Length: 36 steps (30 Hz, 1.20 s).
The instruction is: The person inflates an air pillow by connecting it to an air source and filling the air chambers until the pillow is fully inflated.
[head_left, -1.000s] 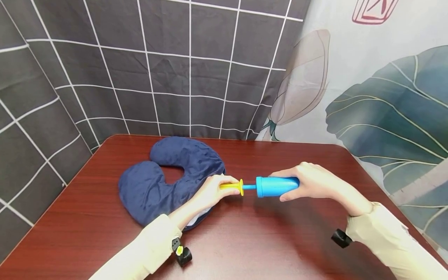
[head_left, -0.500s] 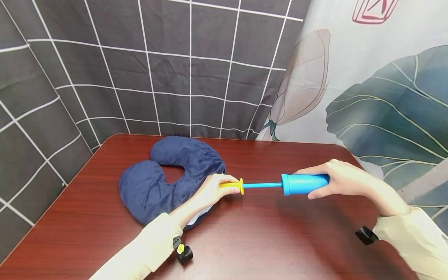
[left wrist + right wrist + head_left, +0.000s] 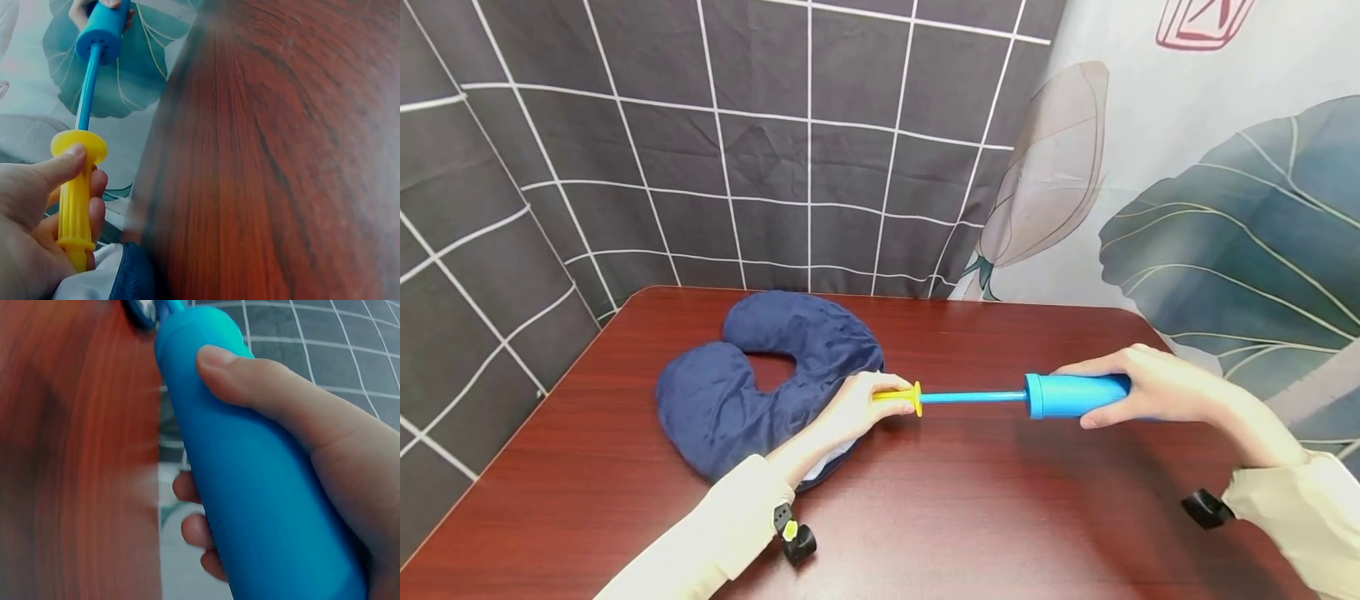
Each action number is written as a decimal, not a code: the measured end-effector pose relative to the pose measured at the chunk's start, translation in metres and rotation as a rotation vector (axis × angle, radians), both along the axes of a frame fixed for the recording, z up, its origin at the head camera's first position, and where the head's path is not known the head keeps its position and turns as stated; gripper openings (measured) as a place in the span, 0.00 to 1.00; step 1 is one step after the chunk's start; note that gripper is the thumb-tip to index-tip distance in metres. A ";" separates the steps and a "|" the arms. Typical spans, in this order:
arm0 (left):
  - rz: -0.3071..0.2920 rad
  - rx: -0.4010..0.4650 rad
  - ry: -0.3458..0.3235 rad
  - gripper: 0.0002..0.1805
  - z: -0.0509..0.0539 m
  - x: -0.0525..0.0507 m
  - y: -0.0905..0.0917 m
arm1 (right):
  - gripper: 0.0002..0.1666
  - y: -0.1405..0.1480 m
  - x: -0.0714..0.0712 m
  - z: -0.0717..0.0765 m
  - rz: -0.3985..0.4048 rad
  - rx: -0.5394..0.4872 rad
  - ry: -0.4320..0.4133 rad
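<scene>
A hand pump lies level between the two hands, its thin blue rod [image 3: 973,397] drawn far out of the blue barrel [image 3: 1067,395]. My left hand [image 3: 857,406] grips the yellow handle [image 3: 895,397]; in the left wrist view the thumb presses near the flange of the handle [image 3: 76,206]. Around the barrel [image 3: 250,481] curl the fingers and thumb of my right hand [image 3: 1165,387], several fingertips showing past its far side in the right wrist view. Behind and left of my left hand is the navy U-shaped neck pillow [image 3: 722,408], with a whitish patch at its near edge.
The reddish-brown wooden table [image 3: 955,508] spans the view below the hands. Dark grid-patterned cloth [image 3: 760,150] hangs behind and to the left, and a pale cloth with leaf drawings [image 3: 1225,217] hangs at the right.
My right hand has moved to the right with the barrel, and more of the blue rod shows. My left hand and the yellow handle have stayed almost still, as has the pillow.
</scene>
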<state>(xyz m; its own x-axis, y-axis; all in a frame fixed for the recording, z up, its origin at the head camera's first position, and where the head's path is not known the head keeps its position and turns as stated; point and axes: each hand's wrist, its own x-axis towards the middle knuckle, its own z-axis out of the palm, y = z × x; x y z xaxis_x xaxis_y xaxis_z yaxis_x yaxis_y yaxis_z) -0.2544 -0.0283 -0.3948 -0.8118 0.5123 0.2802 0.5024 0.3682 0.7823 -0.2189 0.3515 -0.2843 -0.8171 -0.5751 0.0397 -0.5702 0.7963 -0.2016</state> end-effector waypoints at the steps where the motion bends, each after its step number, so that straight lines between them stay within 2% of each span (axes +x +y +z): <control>1: 0.001 -0.001 -0.005 0.11 0.000 0.000 0.001 | 0.37 -0.003 0.000 -0.001 0.002 -0.004 -0.006; 14: 0.028 -0.014 0.004 0.14 -0.001 -0.001 0.000 | 0.35 -0.041 -0.017 -0.017 -0.001 0.044 -0.032; 24: 0.046 -0.021 -0.009 0.13 0.000 -0.002 0.001 | 0.35 -0.072 -0.030 -0.025 0.057 0.055 -0.044; 36: 0.063 -0.049 -0.006 0.13 0.002 0.000 0.005 | 0.34 -0.110 -0.035 -0.037 0.060 0.048 -0.058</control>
